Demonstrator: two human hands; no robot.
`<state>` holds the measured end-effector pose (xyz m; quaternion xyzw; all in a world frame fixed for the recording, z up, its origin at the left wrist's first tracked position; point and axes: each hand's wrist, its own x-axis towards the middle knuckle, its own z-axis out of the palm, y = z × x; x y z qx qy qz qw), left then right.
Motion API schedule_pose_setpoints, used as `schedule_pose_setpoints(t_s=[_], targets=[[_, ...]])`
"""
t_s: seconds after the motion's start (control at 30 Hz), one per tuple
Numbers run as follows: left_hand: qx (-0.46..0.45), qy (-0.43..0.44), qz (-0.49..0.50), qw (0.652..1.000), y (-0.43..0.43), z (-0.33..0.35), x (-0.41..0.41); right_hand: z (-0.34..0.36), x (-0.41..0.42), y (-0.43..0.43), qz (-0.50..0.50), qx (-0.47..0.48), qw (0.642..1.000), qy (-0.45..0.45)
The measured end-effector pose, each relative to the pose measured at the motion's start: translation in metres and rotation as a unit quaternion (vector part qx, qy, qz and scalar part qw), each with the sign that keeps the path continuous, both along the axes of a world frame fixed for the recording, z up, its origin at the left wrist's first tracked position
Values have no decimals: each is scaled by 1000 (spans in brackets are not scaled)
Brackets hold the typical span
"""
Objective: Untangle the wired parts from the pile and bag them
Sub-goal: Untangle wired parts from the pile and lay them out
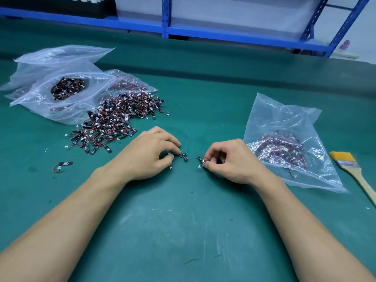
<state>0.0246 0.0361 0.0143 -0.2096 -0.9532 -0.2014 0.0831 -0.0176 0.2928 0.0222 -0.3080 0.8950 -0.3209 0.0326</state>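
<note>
The left hand (pixel 151 151) pinches one wired part (pixel 184 156) and the right hand (pixel 225 159) another wired part (pixel 201 159), light and bendy, best held by the black end.

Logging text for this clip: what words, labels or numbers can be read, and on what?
Nothing is legible.
White marks on the loose wired part: too small to read.
Marks on parts in the pile: too small.
Small container by the rack: too blurred to tell.
</note>
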Motion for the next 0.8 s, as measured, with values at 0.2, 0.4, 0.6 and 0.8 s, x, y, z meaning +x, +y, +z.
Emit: schedule_pose_setpoints(t_s=[0.2, 0.4, 0.6, 0.8], targets=[[30, 36, -18, 999, 14, 1, 4, 1, 3, -1, 12, -7, 1000, 5], [-47, -2, -69, 997, 30, -4, 5, 3, 4, -2, 32, 10, 999, 9], [-53, 6, -43, 998, 24, -4, 4, 9, 4, 5, 38, 36, 999, -15], [-67, 5, -29, 997, 22, -7, 4, 14, 2, 11, 5, 16, 999, -42]])
